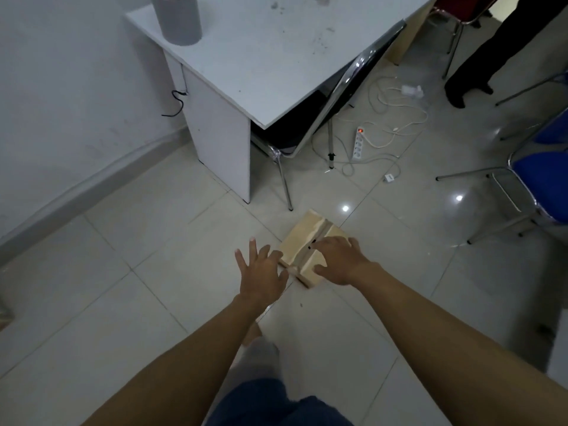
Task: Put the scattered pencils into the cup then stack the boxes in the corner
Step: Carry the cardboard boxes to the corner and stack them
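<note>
Box (310,245) on floor — right hand (338,259) flat atop, left hand (261,269) beside.

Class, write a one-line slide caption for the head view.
Both hands, left and right, reach a cardboard box on the tiled floor near a white desk.

The room is looking dim and grey-blue, with soft, even light and low contrast. Two small bright glints are shining on the glossy floor tiles (399,302), one just beyond the cardboard box (307,241) and one near the blue chair (541,179), showing lamps overhead. A chrome chair frame (347,78) at the desk's (261,56) right edge is catching a streak of glare. Shadows are lying faint and diffuse, darkest under the desk. The wide lens is bending the wall's skirting (92,176) into a curve at the left. Fine detail is looking soft and slightly smeared throughout, and the left hand (261,272) is blurring a little.
</note>
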